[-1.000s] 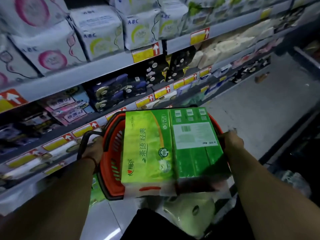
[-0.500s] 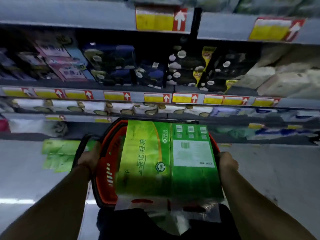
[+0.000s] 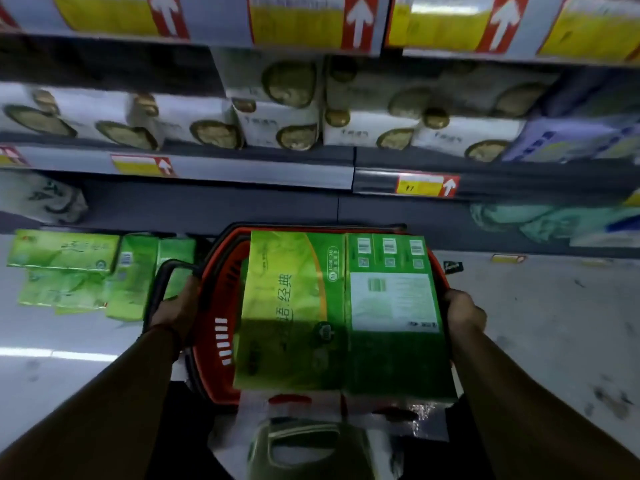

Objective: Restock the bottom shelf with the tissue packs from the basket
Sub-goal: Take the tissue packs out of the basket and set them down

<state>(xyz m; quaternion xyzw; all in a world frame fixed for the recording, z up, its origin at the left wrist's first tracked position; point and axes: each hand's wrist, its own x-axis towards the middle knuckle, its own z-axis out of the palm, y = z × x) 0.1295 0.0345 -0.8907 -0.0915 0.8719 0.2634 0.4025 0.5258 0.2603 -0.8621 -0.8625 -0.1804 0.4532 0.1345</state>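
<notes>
A red shopping basket [image 3: 214,327] with black handles hangs low in front of me, close to the floor. A big green tissue pack [image 3: 339,313] lies across its top and hides most of the inside. My left hand [image 3: 175,308] grips the basket's left rim by the black handle. My right hand [image 3: 464,311] holds the right rim, pressed against the pack's side. The bottom shelf [image 3: 214,209] is a dark opening just beyond the basket. Several green tissue packs [image 3: 100,268] lie at its left, at floor level.
White tissue packs [image 3: 284,119] with brown ovals fill the shelf above, behind yellow and red price tags [image 3: 427,184]. A white pack [image 3: 41,197] sits at the bottom shelf's left end, pale green packs [image 3: 554,220] at its right. Grey floor [image 3: 554,323] spreads to both sides.
My view has dropped and drawn closer to the lower shelves. The basket with the green pack has come down towards the floor in front of the bottom shelf. Both hands keep their hold.
</notes>
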